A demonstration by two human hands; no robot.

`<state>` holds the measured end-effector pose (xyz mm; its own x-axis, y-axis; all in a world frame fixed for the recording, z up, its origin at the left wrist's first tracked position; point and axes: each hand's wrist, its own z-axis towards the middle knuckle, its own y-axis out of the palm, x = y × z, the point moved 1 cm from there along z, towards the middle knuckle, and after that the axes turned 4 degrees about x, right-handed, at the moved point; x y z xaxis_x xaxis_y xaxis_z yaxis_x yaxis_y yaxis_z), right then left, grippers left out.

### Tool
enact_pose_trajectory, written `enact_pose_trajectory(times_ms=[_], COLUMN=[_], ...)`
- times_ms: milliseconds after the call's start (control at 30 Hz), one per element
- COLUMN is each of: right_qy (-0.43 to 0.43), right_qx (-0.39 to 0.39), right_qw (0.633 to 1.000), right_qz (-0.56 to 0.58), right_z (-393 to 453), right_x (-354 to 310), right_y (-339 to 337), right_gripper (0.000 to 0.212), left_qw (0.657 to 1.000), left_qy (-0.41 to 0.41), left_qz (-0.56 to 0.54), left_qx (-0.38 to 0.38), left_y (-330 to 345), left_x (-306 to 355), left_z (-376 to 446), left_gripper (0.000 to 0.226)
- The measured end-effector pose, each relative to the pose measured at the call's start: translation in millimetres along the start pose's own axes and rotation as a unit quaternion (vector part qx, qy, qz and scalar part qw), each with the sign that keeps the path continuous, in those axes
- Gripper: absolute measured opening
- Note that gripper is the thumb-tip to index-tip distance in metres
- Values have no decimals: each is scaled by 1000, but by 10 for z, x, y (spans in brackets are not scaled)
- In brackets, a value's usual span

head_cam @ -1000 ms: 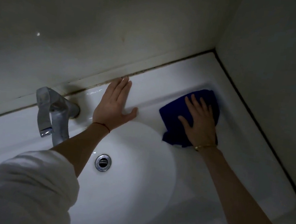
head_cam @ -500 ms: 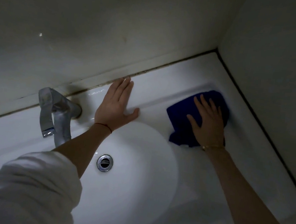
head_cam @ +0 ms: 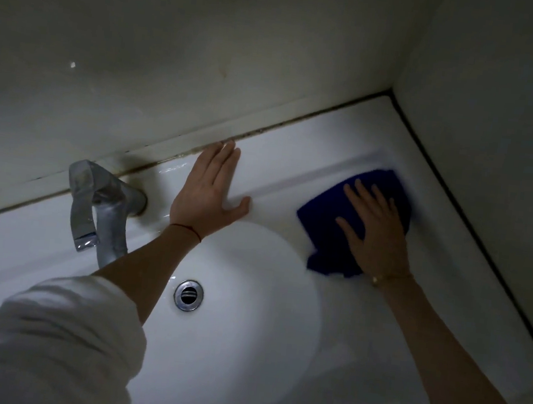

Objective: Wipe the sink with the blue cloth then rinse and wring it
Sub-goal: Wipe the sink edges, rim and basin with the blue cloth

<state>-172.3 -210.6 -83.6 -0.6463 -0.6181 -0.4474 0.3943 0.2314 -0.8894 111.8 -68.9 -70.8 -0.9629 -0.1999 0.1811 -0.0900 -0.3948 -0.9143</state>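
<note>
Two hands are laid flat: the right hand [head_cam: 375, 233], fingers straight, presses the blue cloth [head_cam: 329, 213], which has been carried rightward over the last second toward the far right corner of the sink [head_cam: 295, 162]. The left hand [head_cam: 209, 189] has stayed flat, released, on the far ledge. Wiping is judged under way; little room is left before the right wall [head_cam: 496, 127], while the basin at near left lies open.

Right hand [head_cam: 376, 233] flat on the blue cloth [head_cam: 333, 209], pressing it to the sink [head_cam: 296, 159] ledge near the corner, left hand [head_cam: 208, 192] splayed beside the faucet [head_cam: 100, 204], drain [head_cam: 188, 294] below.
</note>
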Motion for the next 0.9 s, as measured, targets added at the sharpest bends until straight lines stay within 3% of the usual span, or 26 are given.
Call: enact_pose_trajectory(times_ms=[67, 133, 367, 533, 667, 900], right_qy=[54, 55, -104, -25, 13, -50], right_qx=[29, 30, -68, -22, 1, -40], right_qw=[998, 998, 992, 999, 1000, 998], right_qz=[-7, -16, 7, 7, 3, 26], right_z=[188, 198, -413, -121, 177, -341], right_x=[-55, -178, -197, 126, 20, -98], right_y=[42, 120, 60, -121, -28, 32], right_gripper=[60, 61, 55, 60, 59, 55], left_qw=[1000, 1000, 1000, 1000, 1000, 1000], left_qy=[-2, -5, -3, -3, -2, 6], left_qz=[3, 4, -1, 1, 9, 3], left_qx=[-7, -8, 1, 2, 0, 2], left_y=[7, 9, -2, 9, 10, 17], left_x=[4, -1, 1, 2, -9, -19], left_z=[-2, -7, -1, -7, -6, -17], left_gripper=[79, 80, 79, 79, 80, 80])
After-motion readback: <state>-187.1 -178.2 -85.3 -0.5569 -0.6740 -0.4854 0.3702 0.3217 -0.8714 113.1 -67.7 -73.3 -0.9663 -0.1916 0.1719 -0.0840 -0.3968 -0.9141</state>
